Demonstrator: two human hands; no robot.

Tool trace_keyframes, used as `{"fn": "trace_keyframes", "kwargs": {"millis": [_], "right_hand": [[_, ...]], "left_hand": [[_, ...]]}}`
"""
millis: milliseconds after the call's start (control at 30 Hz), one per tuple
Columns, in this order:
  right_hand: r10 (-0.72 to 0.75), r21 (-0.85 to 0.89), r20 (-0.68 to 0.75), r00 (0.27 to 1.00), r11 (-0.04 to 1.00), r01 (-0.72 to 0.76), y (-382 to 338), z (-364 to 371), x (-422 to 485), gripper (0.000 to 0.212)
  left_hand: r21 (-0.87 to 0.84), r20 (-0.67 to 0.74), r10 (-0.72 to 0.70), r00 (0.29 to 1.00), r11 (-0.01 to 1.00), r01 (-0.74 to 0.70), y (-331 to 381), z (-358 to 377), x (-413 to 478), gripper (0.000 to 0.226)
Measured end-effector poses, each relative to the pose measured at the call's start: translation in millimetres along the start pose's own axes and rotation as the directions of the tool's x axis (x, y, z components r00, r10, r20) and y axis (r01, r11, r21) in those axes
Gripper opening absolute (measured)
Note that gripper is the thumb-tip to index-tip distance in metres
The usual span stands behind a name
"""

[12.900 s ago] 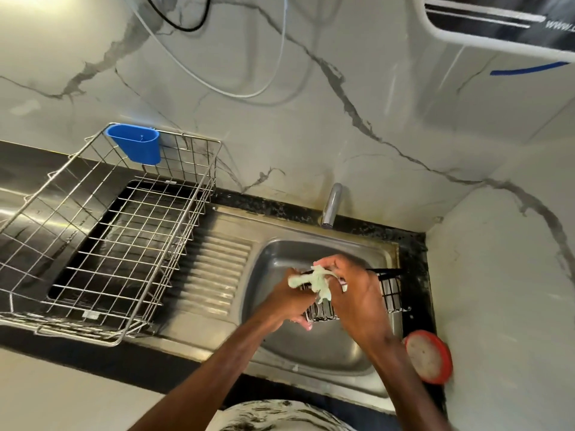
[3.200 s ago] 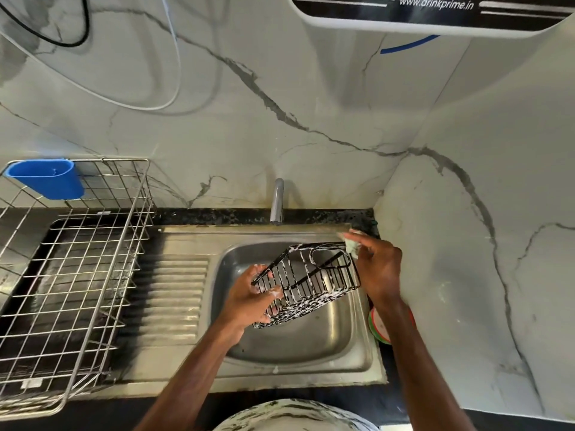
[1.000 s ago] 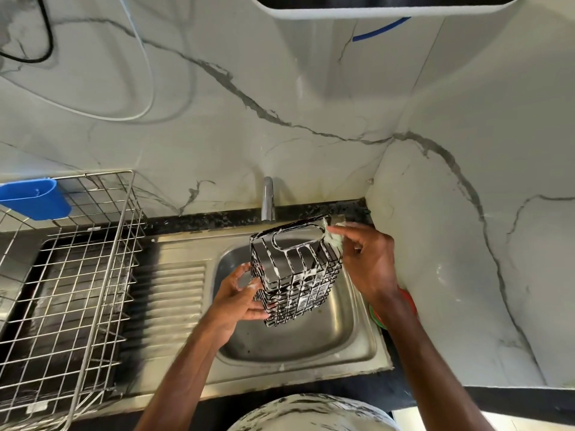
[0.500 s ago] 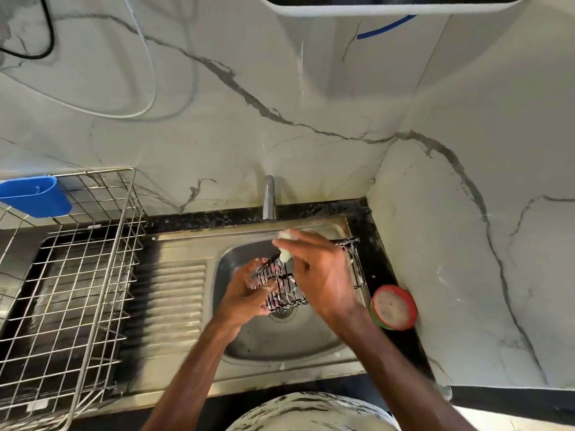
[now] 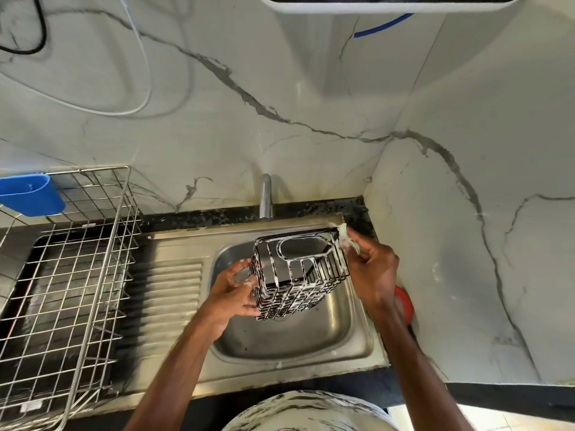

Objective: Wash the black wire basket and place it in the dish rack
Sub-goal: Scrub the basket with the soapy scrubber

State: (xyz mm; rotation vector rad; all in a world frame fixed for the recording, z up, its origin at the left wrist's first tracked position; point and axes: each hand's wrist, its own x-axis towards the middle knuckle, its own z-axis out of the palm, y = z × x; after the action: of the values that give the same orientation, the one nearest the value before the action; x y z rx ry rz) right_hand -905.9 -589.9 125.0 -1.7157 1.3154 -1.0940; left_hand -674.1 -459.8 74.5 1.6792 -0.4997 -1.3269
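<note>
Black wire basket: held in the air above the sink bowl, tilted with its open top facing the camera, wires coated in white suds.

Left hand: fingers curled around the wires on the basket's left side.

Right hand: pinches a pale scrub pad against the basket's far right corner.

The hands are apart, with the basket between them.

Surroundings:
- The tap stands just beyond the basket.
- A ribbed drainboard lies between the sink bowl and the dish rack on the left.
- A blue cup hangs on the rack's far rim.
- A red-rimmed round container sits right of the sink, mostly hidden by the right wrist.
</note>
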Motion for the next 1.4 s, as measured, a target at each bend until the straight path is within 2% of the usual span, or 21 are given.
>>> {"fn": "trace_keyframes", "kwargs": {"millis": [100,333,467,633,667,800,933,1000,1067,1133,1200,1300,1400], "right_hand": [[0.024,-0.011,0.042,0.999,1.000,-0.023,3.7,-2.4,-15.6,0.044],[-0.078,-0.006,0.078,0.994,0.997,0.078,-14.1,-16.5,-19.3,0.031],[-0.134,-0.091,0.030,0.991,0.986,0.136,-25.0,-6.5,4.6,0.033],[-0.214,-0.117,0.079,0.974,0.968,0.222,-25.9,-7.1,-7.0,0.032],[-0.188,-0.120,0.095,0.977,0.973,0.199,-24.0,-9.6,-14.1,0.032],[-0.042,-0.054,0.128,0.991,0.997,0.049,-14.0,-12.6,-28.2,0.033],[0.095,0.067,0.021,0.995,0.993,-0.097,-11.2,-11.0,-8.7,0.032],[0.188,0.127,0.055,0.981,0.973,-0.194,-7.1,-7.7,7.2,0.023],[0.260,0.082,0.210,0.943,0.956,-0.282,-2.3,-5.5,19.3,0.018],[0.319,-0.018,0.314,0.894,0.944,-0.330,0.8,-5.5,25.3,0.032],[0.315,-0.096,0.360,0.878,0.949,-0.301,1.0,-6.5,29.1,0.033],[0.299,-0.182,0.410,0.862,0.953,-0.244,-5.2,-7.7,33.6,0.019],[0.351,-0.175,0.427,0.834,0.936,-0.305,-9.5,-4.2,36.5,0.013]], "left_hand": [[-0.026,-0.012,0.003,1.000,1.000,-0.003,6.8,0.6,-4.1,0.027],[0.011,0.020,0.025,0.999,1.000,-0.026,5.0,-9.5,0.0,0.036],[0.035,0.077,0.054,0.996,0.998,-0.057,12.4,1.0,-9.7,0.039],[-0.059,-0.010,0.012,1.000,0.998,-0.012,15.1,4.9,-8.2,0.029],[-0.085,-0.024,-0.002,1.000,0.996,0.000,13.6,2.8,-6.3,0.027],[-0.067,-0.049,-0.020,0.999,0.998,0.017,10.4,-4.6,-1.7,0.046],[-0.014,-0.015,0.041,0.999,0.999,-0.041,13.4,-4.7,-5.6,0.038],[0.005,0.005,0.058,0.998,0.998,-0.058,16.3,-2.8,-9.6,0.035],[0.025,0.028,0.077,0.997,0.997,-0.078,18.8,-0.6,-12.1,0.033],[0.051,0.045,0.086,0.995,0.995,-0.088,20.2,0.2,-13.7,0.033],[0.068,0.053,0.093,0.994,0.993,-0.097,20.0,-2.3,-13.7,0.036],[0.076,0.083,0.099,0.992,0.992,-0.105,21.2,-4.8,-13.9,0.041],[0.035,0.114,0.070,0.991,0.997,-0.075,21.3,-5.9,-13.3,0.046]]}}
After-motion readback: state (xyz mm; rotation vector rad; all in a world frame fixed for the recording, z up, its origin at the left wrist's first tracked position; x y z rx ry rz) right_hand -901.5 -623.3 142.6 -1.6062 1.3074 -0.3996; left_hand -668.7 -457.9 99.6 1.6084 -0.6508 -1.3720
